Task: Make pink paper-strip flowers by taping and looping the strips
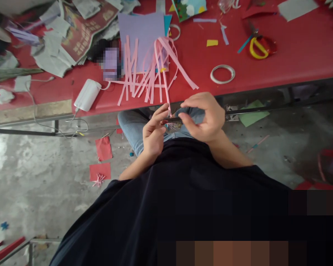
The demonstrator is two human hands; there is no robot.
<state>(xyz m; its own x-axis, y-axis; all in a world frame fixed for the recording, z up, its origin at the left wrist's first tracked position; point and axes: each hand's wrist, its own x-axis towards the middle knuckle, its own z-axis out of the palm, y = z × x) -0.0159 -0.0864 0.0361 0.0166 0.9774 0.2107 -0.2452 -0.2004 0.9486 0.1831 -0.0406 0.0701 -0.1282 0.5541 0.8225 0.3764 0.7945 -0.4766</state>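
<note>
My left hand (154, 135) is at the table's front edge, over my lap, its fingertips closed on the lower end of a narrow pink paper strip (165, 87). That strip runs up onto the table and bears a small yellow piece partway along. Facing it, my right hand (204, 115) is curled with a gap between thumb and forefinger; nothing shows in it. More pink paper strips (151, 87) lie fanned out just beyond both hands, partly over a lilac paper sheet (144, 44).
Yellow-handled scissors (259, 48) and a white tape roll (222, 74) lie on the red table (294, 55) to the right. A white power bank (87, 95) with a cable is near the left edge. Crumpled newspaper (52, 51) covers the far left. Red paper pieces (103, 147) lie on the floor.
</note>
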